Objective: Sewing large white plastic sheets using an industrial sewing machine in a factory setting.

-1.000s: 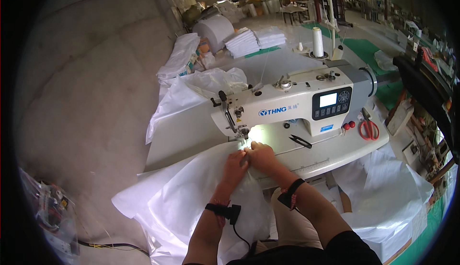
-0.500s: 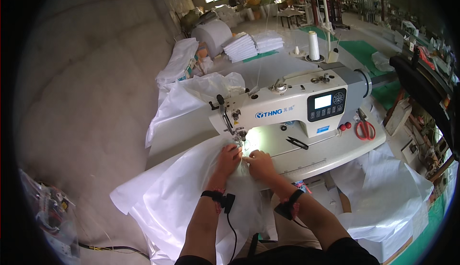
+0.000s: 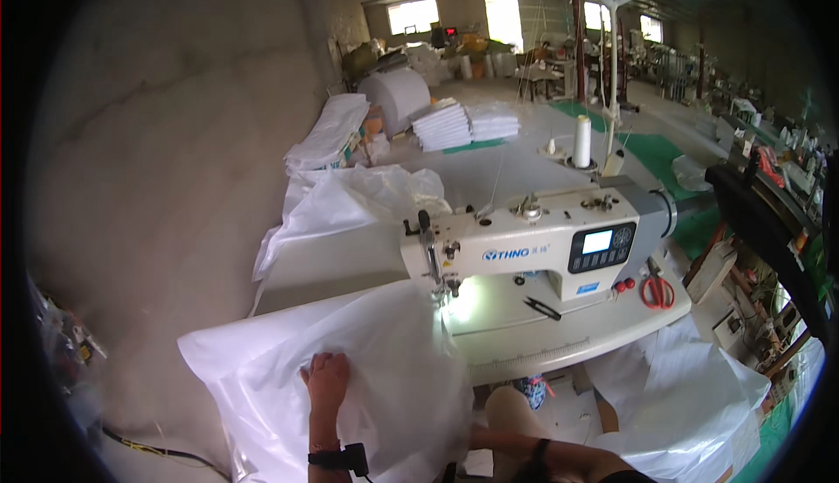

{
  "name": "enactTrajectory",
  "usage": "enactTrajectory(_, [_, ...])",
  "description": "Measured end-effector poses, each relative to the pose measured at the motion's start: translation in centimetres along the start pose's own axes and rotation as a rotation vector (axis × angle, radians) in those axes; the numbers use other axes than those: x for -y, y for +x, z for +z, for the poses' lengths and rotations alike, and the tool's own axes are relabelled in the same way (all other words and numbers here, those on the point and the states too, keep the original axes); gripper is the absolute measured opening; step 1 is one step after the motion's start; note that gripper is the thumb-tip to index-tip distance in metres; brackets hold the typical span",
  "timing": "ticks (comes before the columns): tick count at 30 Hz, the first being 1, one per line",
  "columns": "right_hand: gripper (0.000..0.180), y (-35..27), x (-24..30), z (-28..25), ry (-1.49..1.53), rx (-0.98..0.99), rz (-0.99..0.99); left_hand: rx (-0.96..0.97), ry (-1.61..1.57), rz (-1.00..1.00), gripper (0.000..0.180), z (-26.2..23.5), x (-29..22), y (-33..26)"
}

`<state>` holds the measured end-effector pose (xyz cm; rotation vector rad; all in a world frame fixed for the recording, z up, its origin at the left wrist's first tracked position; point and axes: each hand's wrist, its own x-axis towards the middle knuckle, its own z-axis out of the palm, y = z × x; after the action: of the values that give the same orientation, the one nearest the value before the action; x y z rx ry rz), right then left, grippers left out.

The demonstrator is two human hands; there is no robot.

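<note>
Both hands have left the needle end of the industrial sewing machine [image 3: 546, 234], so neither steadies the glossy white sheet [image 3: 393, 343] there: the left hand [image 3: 327, 378] rests palm-down on its near-left drape, grip unclear, while the right forearm [image 3: 564, 457] leads to a hand hidden near the sheet, state unknown.
</note>
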<state>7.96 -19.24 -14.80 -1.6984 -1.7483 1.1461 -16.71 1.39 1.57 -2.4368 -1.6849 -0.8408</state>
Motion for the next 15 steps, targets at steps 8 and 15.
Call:
enactTrajectory(8, [0.038, 6.0, 9.2, 3.7, 0.073, 0.562, -0.218, 0.493, 0.065, 0.186, 0.033, 4.1, 4.8, 14.4])
enactTrajectory(15, [0.038, 2.9, 12.2, 5.7, 0.217, 0.894, -0.311, 0.348, 0.135, 0.152, 0.040, 6.8, 4.9, 14.8])
